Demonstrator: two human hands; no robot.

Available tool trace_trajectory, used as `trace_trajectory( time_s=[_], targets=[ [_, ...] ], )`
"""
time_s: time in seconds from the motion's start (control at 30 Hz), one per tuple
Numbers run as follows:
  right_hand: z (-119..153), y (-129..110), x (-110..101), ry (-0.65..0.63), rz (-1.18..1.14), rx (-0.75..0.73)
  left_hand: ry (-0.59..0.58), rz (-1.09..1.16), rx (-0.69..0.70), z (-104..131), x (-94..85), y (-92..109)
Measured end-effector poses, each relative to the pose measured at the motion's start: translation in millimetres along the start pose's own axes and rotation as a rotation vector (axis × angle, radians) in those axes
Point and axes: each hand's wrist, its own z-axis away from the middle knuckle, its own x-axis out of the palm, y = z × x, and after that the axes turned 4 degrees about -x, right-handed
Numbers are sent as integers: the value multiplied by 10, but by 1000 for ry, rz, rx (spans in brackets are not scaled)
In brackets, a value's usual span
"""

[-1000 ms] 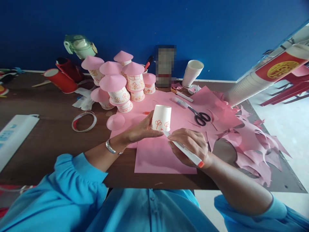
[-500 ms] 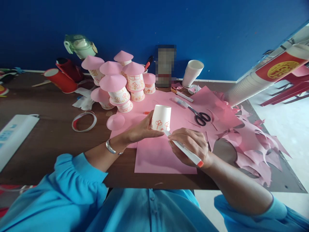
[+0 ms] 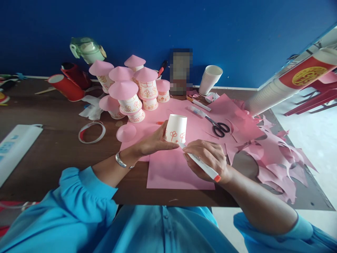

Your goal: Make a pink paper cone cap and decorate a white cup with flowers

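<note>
A white paper cup [image 3: 176, 125] with red-orange flowers drawn along its lower band is gripped by my left hand [image 3: 155, 140], its narrower end up. My right hand [image 3: 208, 159] is closed around a white marker [image 3: 202, 164] with an orange-red end. The marker's tip meets the lower edge of the cup, near the drawn flowers. Under both hands lies pink paper [image 3: 181, 175]. Behind the cup stand several decorated cups [image 3: 130, 105] topped with pink paper cones [image 3: 123, 90], some stacked. A loose pink cone [image 3: 126, 133] lies left of my left hand.
Black-handled scissors [image 3: 220, 129] and another marker [image 3: 199, 104] rest on the pink paper. Pink scraps [image 3: 279, 165] cover the right side. White cup stacks [image 3: 210, 79] stand at the back. A tape roll [image 3: 92, 133] lies left, near a red tube [image 3: 65, 88].
Hardly anything differs. The marker and my right hand have shifted very slightly at the cup's lower edge; my left hand keeps the cup in place.
</note>
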Motion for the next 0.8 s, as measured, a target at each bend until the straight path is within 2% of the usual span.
trace_trajectory(
  time_s=[0.37, 0.8],
  targets=[
    [-16, -6, -14, -4, 15, 2, -27, 60, -25, 4, 8, -1],
    [-3, -2, -1, -4, 11, 6, -18, 14, -7, -9, -12, -39]
  ],
)
